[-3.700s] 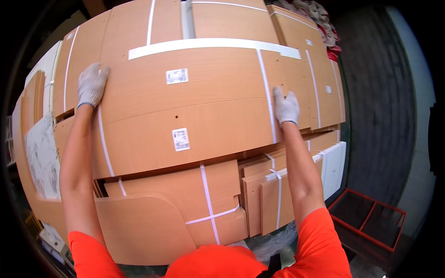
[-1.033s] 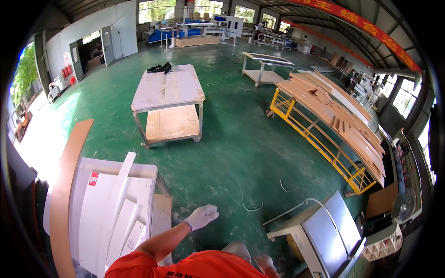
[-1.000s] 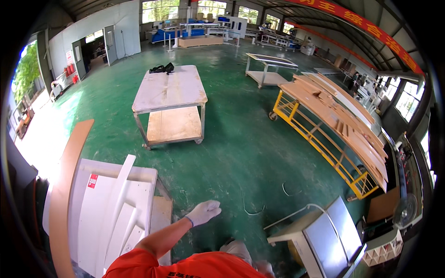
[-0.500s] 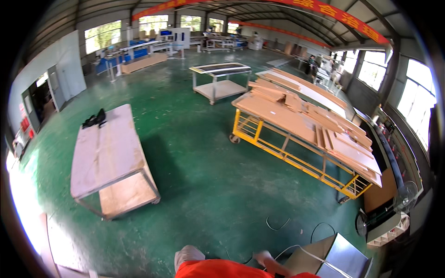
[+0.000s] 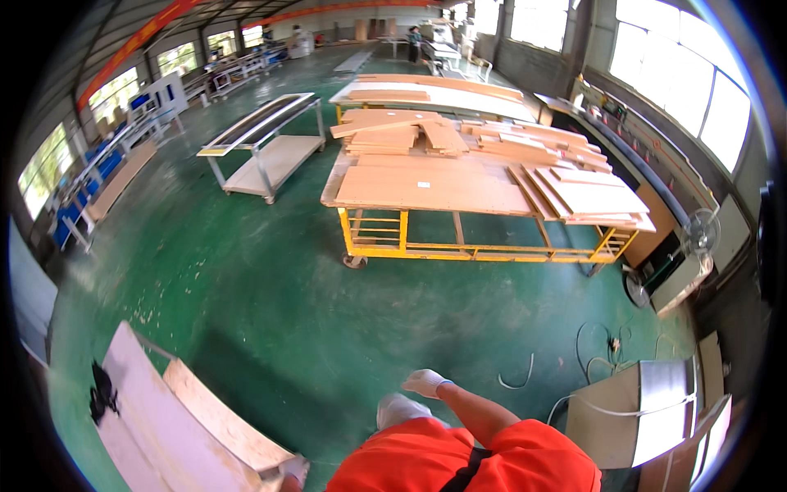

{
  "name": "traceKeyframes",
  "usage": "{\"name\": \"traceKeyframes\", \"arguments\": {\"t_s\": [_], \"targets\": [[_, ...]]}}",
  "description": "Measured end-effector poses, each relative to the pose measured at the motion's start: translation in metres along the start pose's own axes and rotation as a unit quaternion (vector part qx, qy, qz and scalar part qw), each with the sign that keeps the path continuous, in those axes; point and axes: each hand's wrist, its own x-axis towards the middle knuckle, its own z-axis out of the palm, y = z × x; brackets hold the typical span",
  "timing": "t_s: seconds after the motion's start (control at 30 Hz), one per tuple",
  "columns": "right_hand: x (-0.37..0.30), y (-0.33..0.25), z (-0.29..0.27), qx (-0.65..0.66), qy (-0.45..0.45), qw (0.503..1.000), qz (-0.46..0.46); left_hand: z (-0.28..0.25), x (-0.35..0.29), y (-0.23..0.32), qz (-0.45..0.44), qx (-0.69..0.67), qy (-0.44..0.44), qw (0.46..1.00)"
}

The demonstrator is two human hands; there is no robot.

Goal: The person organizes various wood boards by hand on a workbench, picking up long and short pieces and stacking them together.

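The pale-topped desk (image 5: 168, 422) stands at the lower left, running down toward the person's left side, with a dark, crumpled item (image 5: 102, 395) on its far end and a plywood shelf (image 5: 217, 406) below the top. At its near corner is the left hand (image 5: 293, 468), blurred and partly cut off, so how far it is open, and whether it grips the corner, I cannot tell. The gloved right hand (image 5: 425, 382) hangs in front of the body over the green floor (image 5: 328, 328), fingers loosely curled together, with nothing seen in its grasp. Farther ahead stands a yellow-framed trolley (image 5: 403, 231) loaded with wood-coloured panels (image 5: 467, 190), some stacked, some fanned out. Left of it is a wheeled metal cart (image 5: 275, 164). To the right lies a cabinet-like box (image 5: 605, 414) crossed by a white cord (image 5: 631, 412); beyond it is a fan (image 5: 701, 233).
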Motion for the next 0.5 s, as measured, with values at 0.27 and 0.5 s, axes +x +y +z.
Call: {"name": "traceKeyframes", "arguments": {"t_s": [0.27, 0.5], "targets": [[0.241, -0.093, -0.076, 0.270, 0.143, 0.933, 0.190, -0.340, 0.317, 0.266, 0.168, -0.535, 0.131, 0.817], [0.481, -0.234, -0.159, 0.471, 0.174, 0.852, 0.147, -0.311, 0.379, 0.299, 0.270, 0.229, -0.051, 0.934]]}}
